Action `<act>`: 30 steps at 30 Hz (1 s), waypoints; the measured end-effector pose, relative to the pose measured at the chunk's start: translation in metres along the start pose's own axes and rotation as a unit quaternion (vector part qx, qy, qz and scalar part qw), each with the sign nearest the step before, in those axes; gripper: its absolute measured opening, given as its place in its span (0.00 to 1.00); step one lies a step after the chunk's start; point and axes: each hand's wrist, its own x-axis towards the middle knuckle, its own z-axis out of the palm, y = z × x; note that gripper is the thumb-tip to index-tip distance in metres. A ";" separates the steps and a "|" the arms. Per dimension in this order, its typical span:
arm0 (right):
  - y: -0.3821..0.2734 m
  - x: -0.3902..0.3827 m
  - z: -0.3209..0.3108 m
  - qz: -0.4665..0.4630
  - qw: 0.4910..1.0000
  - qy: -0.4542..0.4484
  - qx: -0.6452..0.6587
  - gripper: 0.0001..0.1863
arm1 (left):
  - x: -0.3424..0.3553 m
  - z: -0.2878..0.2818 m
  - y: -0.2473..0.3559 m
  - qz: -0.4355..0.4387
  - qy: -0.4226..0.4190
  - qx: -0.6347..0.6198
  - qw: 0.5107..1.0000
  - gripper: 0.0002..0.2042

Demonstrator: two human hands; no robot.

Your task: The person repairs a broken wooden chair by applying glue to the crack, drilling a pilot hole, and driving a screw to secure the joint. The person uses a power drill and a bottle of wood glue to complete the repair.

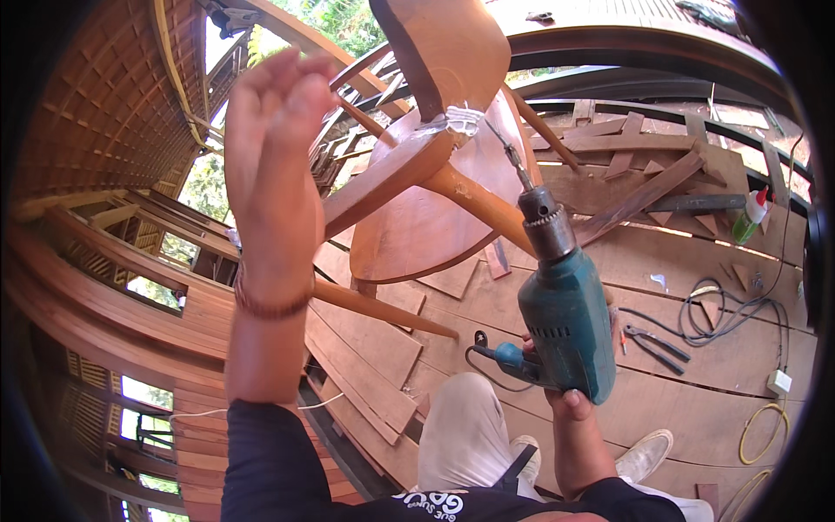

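Observation:
My right hand [570,405] grips a teal power drill [567,322] from below, with the fingers mostly hidden behind its body. A thin bit [504,146] in the metal chuck [546,224] points up toward white cord [465,120] wound round a joint of a wooden chair [435,209]. Whether the bit touches the chair, I cannot tell. The chair is tipped over, its rounded seat and several legs showing. Raised left of the chair's arm, my left hand [277,143] is slightly blurred, fingers loosely bent and apart, holding nothing visible.
Pliers [658,350] lie on the plank floor right of the drill, near a coiled dark cable [713,313]. Beyond are a green bottle with a red tip [750,217] and loose wood pieces [635,148]. A yellow coil [765,432] lies at lower right. Wooden railings [130,261] run along the left.

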 end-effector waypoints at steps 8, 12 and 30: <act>0.059 -0.021 -0.001 -0.037 0.991 0.002 -0.130 0.60 | 0.062 0.047 -0.058 -0.097 -0.140 -0.192 0.966 0.29; 0.069 -0.023 0.000 -0.087 0.971 -0.004 -0.221 0.59 | 0.056 0.054 -0.054 -0.136 -0.185 -0.217 0.949 0.27; 0.071 0.018 0.013 -0.253 0.912 -0.089 -0.309 0.57 | 0.065 0.041 -0.087 -0.160 -0.176 -0.211 0.948 0.16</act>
